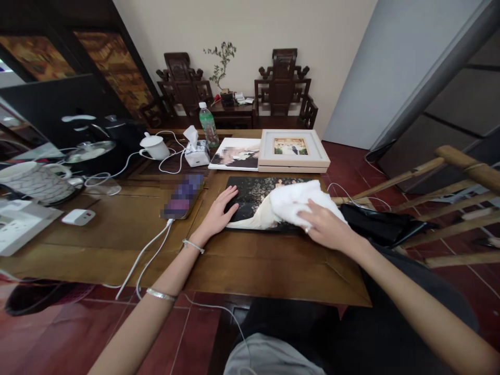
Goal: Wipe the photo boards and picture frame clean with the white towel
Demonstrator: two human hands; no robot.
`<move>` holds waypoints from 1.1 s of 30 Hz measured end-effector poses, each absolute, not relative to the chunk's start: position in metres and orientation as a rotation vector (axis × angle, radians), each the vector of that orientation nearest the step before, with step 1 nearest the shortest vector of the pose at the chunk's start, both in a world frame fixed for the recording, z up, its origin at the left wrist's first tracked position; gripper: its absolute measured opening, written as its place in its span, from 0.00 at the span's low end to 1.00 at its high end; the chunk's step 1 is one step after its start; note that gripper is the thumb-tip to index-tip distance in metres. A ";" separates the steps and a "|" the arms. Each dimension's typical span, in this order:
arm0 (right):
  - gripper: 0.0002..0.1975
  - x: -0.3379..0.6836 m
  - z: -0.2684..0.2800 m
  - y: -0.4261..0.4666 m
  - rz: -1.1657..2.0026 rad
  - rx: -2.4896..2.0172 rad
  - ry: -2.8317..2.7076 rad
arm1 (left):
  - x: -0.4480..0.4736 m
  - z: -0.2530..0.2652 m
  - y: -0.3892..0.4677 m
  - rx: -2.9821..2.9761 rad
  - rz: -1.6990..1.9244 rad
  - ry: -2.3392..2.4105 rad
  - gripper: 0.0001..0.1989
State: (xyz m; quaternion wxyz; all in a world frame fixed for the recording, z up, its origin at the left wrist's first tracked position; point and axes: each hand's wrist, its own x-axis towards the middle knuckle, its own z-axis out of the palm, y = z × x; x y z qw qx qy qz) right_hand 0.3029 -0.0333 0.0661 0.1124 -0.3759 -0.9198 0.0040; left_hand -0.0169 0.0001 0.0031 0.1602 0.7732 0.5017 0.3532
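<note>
Clutching fluffy white cloth (299,200) in right hand (322,226) on dark rectangular photo panel (252,197), resting left hand (219,212), spread, at left end; flanked by pale boxy frame (291,159), purple-screened phone (184,195).

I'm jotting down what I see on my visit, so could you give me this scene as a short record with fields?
left hand: spread flat, at the left edge of the photo
right hand: on a white cloth that covers part of the photo
photo: dark, showing a pale gown, lying on a wooden table
behind the photo: a framed picture and a white-edged picture
left of the photo: a phone with a white cable
farther back: a bottle, tissue box, lidded cup
</note>
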 end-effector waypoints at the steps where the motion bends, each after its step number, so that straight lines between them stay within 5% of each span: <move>1: 0.19 0.301 0.067 -0.015 -0.006 -1.149 -2.683 | -0.017 0.003 0.000 2.208 1.010 1.431 0.23; 9: 0.20 0.291 0.070 0.061 -0.105 -1.223 -2.633 | -0.017 0.003 0.001 2.193 0.996 1.440 0.22; 22: 0.19 0.301 0.054 -0.104 0.058 -0.898 -2.728 | -0.016 0.002 0.001 2.197 1.007 1.454 0.23; 33: 0.20 0.265 0.068 0.029 0.031 -1.136 -2.641 | -0.018 -0.002 0.007 2.212 0.981 1.466 0.23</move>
